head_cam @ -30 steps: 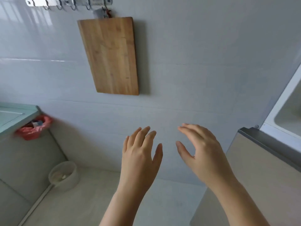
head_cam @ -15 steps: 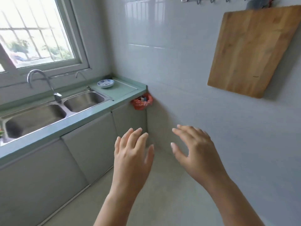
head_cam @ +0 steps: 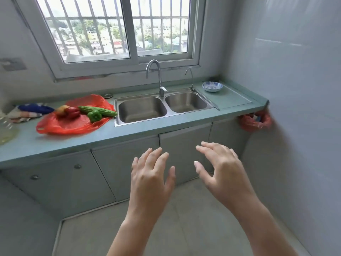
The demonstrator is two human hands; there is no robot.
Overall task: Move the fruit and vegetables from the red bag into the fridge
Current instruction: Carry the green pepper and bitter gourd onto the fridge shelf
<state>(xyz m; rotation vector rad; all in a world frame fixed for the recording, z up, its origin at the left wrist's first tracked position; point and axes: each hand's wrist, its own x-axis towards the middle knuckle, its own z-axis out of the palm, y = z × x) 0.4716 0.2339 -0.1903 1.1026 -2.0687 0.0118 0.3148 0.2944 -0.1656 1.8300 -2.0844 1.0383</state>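
Note:
A red plastic bag (head_cam: 68,124) lies flat on the green counter (head_cam: 140,129), left of the sink. On it rest a long bitter gourd (head_cam: 98,110), a green pepper (head_cam: 94,116), red produce (head_cam: 72,111) and a yellowish fruit (head_cam: 61,109). My left hand (head_cam: 151,175) and my right hand (head_cam: 220,168) hover empty in front of the cabinet doors, fingers spread, well below and to the right of the bag. The fridge is out of view.
A double steel sink (head_cam: 162,106) with a tall faucet (head_cam: 156,76) sits under the window. A blue-white bowl (head_cam: 212,86) stands at the counter's right end, above a red-lined bin (head_cam: 255,121). Folded cloths (head_cam: 30,110) lie left of the bag.
My view has swung left, from the wall with the cutting board and the fridge edge to the sink counter with the red bag. Both hands stay empty and spread in front of me.

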